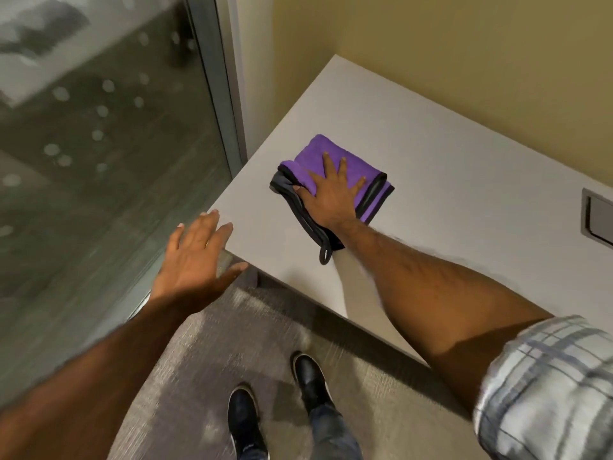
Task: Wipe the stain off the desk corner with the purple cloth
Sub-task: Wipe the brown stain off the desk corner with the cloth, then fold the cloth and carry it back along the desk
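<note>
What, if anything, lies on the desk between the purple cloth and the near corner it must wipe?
Nothing visible does. The right hand presses flat on the purple cloth, and the desk surface from there to the corner is bare. The left hand hovers open beside that corner, off the edge, not on the path.

I stand on grey, streaked carpet [205, 356]. Ahead, a plain yellow-tan wall [447, 61] runs behind the furniture. To my left, a glass panel [99, 144] with pale dots sits in a grey metal frame [219, 81]. Lighting is even and warm.
</note>
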The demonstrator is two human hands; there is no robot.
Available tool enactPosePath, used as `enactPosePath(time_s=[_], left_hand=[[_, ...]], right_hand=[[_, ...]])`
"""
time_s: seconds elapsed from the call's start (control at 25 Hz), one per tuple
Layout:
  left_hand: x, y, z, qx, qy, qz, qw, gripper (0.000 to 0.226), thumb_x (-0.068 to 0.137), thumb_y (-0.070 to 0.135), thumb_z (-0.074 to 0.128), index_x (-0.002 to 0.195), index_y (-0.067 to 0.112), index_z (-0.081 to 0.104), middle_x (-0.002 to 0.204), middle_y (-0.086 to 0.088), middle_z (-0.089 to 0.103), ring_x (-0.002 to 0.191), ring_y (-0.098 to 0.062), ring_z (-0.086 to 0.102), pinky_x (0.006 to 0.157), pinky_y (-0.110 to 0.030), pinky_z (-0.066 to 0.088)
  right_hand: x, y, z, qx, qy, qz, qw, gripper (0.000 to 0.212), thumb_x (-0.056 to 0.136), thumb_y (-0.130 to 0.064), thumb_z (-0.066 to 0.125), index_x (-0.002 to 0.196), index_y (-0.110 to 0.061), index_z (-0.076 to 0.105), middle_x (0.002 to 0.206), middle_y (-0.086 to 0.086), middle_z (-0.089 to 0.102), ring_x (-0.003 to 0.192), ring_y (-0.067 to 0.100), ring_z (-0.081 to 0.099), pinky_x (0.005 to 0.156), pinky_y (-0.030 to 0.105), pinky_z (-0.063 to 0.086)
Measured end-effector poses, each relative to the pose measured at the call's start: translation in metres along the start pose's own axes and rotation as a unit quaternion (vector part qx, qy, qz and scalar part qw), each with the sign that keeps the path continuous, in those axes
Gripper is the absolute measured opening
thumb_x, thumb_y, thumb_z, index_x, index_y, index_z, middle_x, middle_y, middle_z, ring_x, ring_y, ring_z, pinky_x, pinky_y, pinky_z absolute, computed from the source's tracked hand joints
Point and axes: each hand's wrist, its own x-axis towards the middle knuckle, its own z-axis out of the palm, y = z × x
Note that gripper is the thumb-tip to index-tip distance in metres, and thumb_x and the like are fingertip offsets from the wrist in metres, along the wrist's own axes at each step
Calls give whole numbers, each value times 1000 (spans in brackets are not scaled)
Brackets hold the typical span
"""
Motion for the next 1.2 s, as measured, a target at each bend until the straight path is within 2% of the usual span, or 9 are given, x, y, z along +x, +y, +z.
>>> enactPosePath(time_s=[0.2,0.36,0.6,0.84,0.96,1.12,1.2], left_hand=[[-21,-19,-4,-2,17,-21,1000,78,87,74,33,149,26,26,164,-6,11,151,-22,6,122,-49,3],[-37,-26,-11,-4,29,-21,999,81,86,73,32,149,22,29,163,-10,18,150,-26,14,120,-48,6],[-51,-24,-16,3,28,9,1000,73,85,71,33,137,21,43,160,-13,25,148,-29,21,119,-51,13],[-65,-4,-14,-1,-7,38,999,65,89,64,31,136,20,45,162,-8,21,149,-23,18,121,-49,9],[-59,11,-17,-13,-9,49,999,59,92,59,36,135,19,44,160,-9,26,147,-24,22,119,-50,14],[-34,44,-20,-58,-13,86,995,53,93,51,43,134,16,47,155,-11,35,144,-27,29,116,-49,22],[-21,68,-21,-93,-17,93,991,47,96,41,45,135,14,48,152,-12,40,142,-28,33,116,-48,24]], right_hand=[[-10,-60,11,-20,-21,-85,996,58,95,-62,34,146,-34,39,165,4,7,150,38,-2,107,75,-7],[-40,-98,23,-43,-50,-167,984,56,95,-64,31,146,-41,35,165,6,5,150,38,-4,107,77,-7],[-96,-93,31,-43,-49,-227,972,53,96,-59,37,146,-41,36,165,4,6,151,34,-5,109,75,-5],[-149,-35,26,-13,-27,-208,978,52,95,-52,42,146,-43,36,165,3,8,151,33,-2,110,73,-8],[-174,-1,19,14,-17,-180,983,53,94,-57,33,145,-43,36,164,3,12,151,33,0,110,73,-7],[-201,29,11,21,-12,-140,990,53,94,-56,32,145,-42,37,164,3,15,151,32,4,111,73,-5],[-212,43,9,17,-2,-112,994,51,96,-54,37,145,-43,36,164,1,17,151,31,7,110,75,2]])
